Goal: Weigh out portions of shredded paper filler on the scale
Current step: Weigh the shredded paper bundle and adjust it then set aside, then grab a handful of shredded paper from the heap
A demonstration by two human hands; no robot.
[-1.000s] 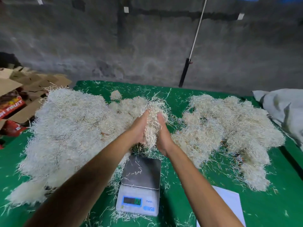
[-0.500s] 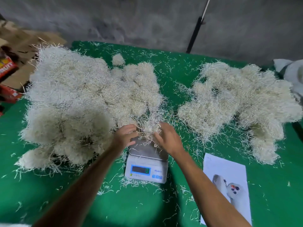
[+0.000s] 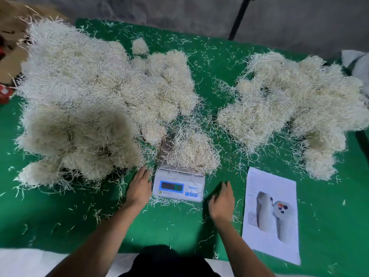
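Note:
A small white digital scale [image 3: 178,188] stands on the green table, its display lit with green digits. A clump of shredded paper filler [image 3: 190,151] lies on its steel platform. My left hand [image 3: 139,188] rests flat on the table just left of the scale, fingers straight, holding nothing. My right hand [image 3: 222,200] hovers right of the scale with loosely curled fingers, empty. A big heap of shredded paper [image 3: 87,100] fills the table's left half. A second heap of shredded paper [image 3: 289,104] lies to the right.
A printed sheet [image 3: 271,214] with a photo lies right of my right hand. Loose shreds litter the green table [image 3: 60,216]. Cardboard boxes [image 3: 10,54] stand beyond the left edge, a black pole [image 3: 237,19] leans on the wall behind, and white cloth [image 3: 357,64] lies far right.
Both hands lowered a clump of shredded paper onto the scale, let it go, and drew back toward me to either side of the scale. The view tilted down.

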